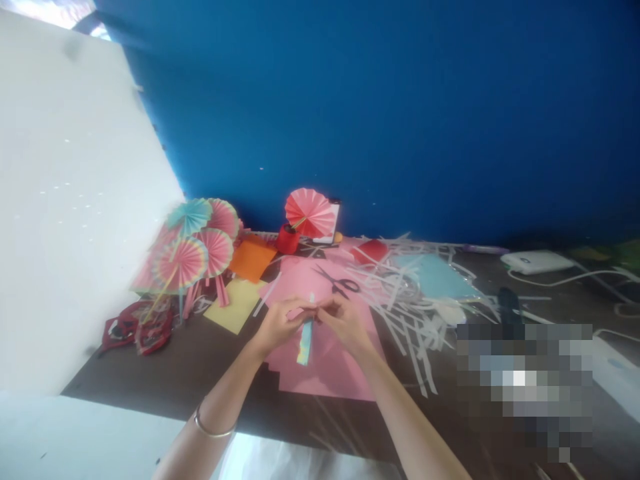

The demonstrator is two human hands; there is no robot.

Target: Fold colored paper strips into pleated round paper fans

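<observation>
Now, my left hand: my left hand (280, 323) pinches the upper part of a folded paper strip (305, 340), fingers closed on it.
My right hand: my right hand (344, 321) grips the same strip at its top, fingertips meeting those of my left.
Strip: pleated, blue and yellowish, hanging down from my fingers over the pink paper sheet (325, 353); blur hides its finer folds.
Wrist: a thin bangle (213, 429) sits on my left forearm.
Just beyond my hands: black-handled scissors (340, 283) lie on the pink sheet.
Right of them: a heap of white paper offcuts (410, 300) spreads over a light blue sheet (437, 275).
Left: a yellow sheet (235, 305) and an orange sheet (253, 259), then a cluster of finished paper fans (193, 250) leaning by the white wall.
Far edge: a red cup (288, 239) holding one pink fan (310, 212), against the blue wall.
Underneath: a dark wooden table (165, 373).
</observation>
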